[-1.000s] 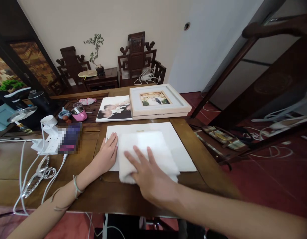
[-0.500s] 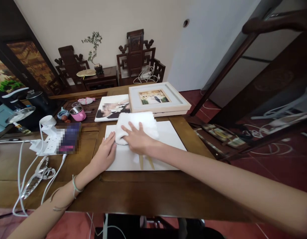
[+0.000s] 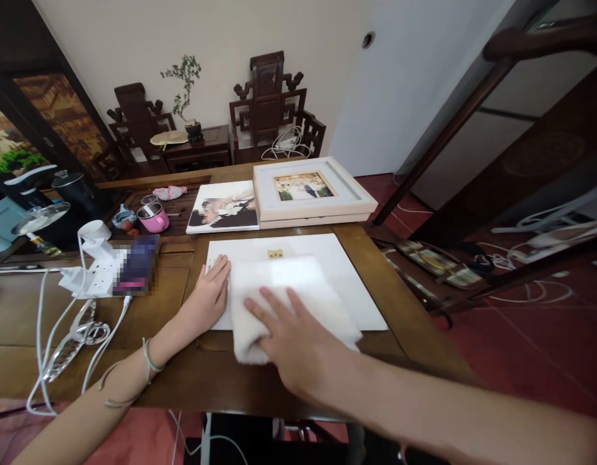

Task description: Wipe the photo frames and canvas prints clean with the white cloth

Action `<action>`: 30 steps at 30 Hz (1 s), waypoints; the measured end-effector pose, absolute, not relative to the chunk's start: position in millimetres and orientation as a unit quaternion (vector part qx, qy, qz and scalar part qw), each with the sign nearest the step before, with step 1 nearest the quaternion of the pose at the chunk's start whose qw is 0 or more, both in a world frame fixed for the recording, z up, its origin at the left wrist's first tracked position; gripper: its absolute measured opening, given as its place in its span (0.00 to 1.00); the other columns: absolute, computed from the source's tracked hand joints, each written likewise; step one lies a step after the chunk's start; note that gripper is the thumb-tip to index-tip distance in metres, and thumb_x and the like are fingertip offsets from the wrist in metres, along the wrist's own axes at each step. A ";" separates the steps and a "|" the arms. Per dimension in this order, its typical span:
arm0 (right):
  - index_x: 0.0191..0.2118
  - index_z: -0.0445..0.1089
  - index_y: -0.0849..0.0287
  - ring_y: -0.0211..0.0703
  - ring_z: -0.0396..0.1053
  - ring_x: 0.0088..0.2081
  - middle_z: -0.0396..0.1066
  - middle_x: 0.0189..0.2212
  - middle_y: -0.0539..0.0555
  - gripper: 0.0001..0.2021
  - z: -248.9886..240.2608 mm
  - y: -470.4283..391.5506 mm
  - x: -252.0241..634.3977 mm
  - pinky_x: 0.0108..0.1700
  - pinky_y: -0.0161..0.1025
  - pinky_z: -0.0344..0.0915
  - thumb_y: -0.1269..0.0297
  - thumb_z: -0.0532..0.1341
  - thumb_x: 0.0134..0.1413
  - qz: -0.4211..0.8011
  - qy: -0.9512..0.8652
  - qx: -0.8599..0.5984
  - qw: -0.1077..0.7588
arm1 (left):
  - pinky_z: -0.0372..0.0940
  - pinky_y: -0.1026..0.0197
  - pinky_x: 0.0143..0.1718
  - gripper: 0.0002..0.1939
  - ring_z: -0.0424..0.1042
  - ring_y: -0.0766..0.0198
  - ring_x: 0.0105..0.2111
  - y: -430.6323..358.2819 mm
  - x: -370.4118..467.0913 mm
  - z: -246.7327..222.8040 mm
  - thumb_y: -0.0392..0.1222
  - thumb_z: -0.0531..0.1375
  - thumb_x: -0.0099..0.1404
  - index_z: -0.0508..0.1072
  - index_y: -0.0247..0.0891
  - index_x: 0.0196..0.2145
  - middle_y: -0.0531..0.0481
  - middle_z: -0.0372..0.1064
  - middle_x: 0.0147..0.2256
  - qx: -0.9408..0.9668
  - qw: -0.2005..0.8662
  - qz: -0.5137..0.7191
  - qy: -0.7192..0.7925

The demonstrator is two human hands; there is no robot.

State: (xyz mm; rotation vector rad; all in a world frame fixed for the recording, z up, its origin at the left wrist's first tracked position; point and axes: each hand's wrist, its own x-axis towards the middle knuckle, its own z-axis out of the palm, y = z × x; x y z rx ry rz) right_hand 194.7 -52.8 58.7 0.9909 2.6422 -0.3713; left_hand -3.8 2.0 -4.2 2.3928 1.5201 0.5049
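While a far pot (image 3: pixel 195 132) held a little tree (image 3: pixel 184 72), and a pink cup (image 3: pixel 156 223) sat on the tabletop (image 3: pixel 225 387), its insides hard to see, a white cloth (image 3: pixel 291 274) lay on a white board (image 3: pixel 363 300). The cloth was fluffy and folded, poking past the board's near edge. The right hand (image 3: pixel 298 339) lay on it, fingers apart. The left hand (image 3: pixel 208 300) touched the board's left edge, fingers nearly together.

The right hand (image 3: pixel 294 342) lies on a white cloth (image 3: pixel 293 274)
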 end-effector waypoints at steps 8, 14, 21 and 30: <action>0.55 0.70 0.63 0.77 0.41 0.64 0.46 0.67 0.66 0.21 42.9 11.9 164.6 0.57 0.76 0.47 0.73 0.52 0.57 0.006 0.901 0.432 0.031 | 0.49 0.49 0.65 0.27 0.54 0.57 0.64 1.6 -2.5 6.9 0.46 0.43 0.72 0.54 0.31 0.64 0.37 0.53 0.64 0.773 0.160 0.306 0.533; 0.52 0.72 0.60 0.74 0.39 0.66 0.44 0.68 0.62 0.19 50.2 -30.3 172.8 0.60 0.73 0.42 0.68 0.58 0.55 -0.036 0.968 0.244 0.043 | 0.46 0.52 0.66 0.27 0.51 0.60 0.65 -1.1 -0.5 14.0 0.47 0.41 0.73 0.56 0.33 0.64 0.42 0.52 0.65 0.733 0.166 0.380 0.539; 0.46 0.75 0.64 0.64 0.46 0.66 0.56 0.63 0.65 0.19 70.9 -24.2 211.3 0.62 0.63 0.48 0.76 0.57 0.47 -0.145 0.945 0.277 0.097 | 0.50 0.44 0.64 0.25 0.56 0.53 0.63 0.7 -0.5 6.2 0.43 0.43 0.71 0.61 0.32 0.61 0.39 0.58 0.62 0.789 0.156 0.277 0.525; 0.47 0.72 0.63 0.55 0.67 0.51 0.73 0.47 0.64 0.20 73.7 55.3 176.2 0.51 0.46 0.59 0.78 0.49 0.53 -0.154 0.908 0.389 -0.004 | 0.51 0.38 0.61 0.21 0.64 0.50 0.58 -1.2 3.0 10.8 0.35 0.46 0.69 0.68 0.41 0.56 0.43 0.66 0.56 0.837 0.132 0.210 0.488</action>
